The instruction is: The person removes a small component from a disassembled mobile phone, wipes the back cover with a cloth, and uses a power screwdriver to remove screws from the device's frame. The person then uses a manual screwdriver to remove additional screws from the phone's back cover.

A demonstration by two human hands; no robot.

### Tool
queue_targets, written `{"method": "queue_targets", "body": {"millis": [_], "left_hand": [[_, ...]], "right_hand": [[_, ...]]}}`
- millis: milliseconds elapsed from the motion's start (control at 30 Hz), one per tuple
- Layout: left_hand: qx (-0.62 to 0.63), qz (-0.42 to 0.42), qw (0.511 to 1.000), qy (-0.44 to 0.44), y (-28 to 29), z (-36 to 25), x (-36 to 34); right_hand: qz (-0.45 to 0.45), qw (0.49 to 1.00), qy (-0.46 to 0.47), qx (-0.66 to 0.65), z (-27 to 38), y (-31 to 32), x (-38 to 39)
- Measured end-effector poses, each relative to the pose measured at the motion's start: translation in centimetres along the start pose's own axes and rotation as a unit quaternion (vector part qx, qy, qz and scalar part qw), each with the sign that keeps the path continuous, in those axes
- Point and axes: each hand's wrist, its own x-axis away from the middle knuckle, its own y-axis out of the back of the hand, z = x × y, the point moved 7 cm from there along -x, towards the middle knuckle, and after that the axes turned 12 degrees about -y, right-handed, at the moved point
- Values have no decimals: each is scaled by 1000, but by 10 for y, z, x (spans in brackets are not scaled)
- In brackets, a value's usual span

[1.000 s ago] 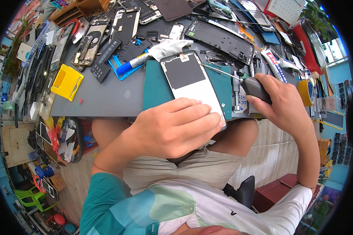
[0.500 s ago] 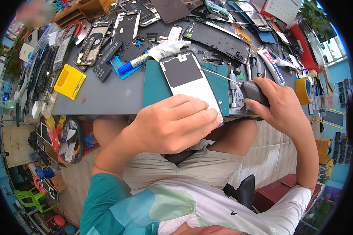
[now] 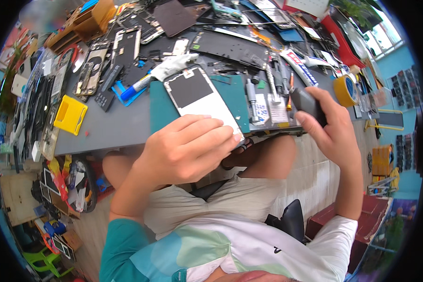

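Observation:
A phone screen panel (image 3: 212, 104), its white and black back face up, lies tilted across a teal mat (image 3: 162, 105) at the desk's front edge. My left hand (image 3: 185, 146) grips its lower end, fingers over the face and fingertips at the right edge; the thumb is hidden. Off to the right, clear of the panel, my right hand (image 3: 332, 123) is closed round a bulky black-handled tool (image 3: 308, 105). The tool's thin metal shaft cannot be made out at this moment.
Beyond the mat lie a crumpled white cloth (image 3: 173, 66), a blue marker (image 3: 135, 88) and several opened phones. A yellow plastic holder (image 3: 70, 115) sits at left. Screwdrivers (image 3: 252, 101), a glue tube (image 3: 298, 66) and a yellow tape roll (image 3: 345, 91) crowd the right.
My right hand has drawn the tool away from the panel's upper right edge, where its thin shaft was reaching. The left hand keeps its grip. The whole view has shifted sideways.

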Motion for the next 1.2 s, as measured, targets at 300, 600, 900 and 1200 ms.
{"method": "queue_targets", "body": {"millis": [300,600,900,1200], "left_hand": [[-20,-2,999,-49,-3,-2,-1],[-32,-11,999,-34,-2,-5,8],[31,-21,999,-7,7,-5,2],[34,-185,982,-29,111,27,-15]], "right_hand": [[-210,915,-274,-207,-124,20,42],[-170,922,-323,-127,-116,31,81],[-178,922,-316,-136,-133,44,104],[-276,925,-260,28,-154,14,65]]}}
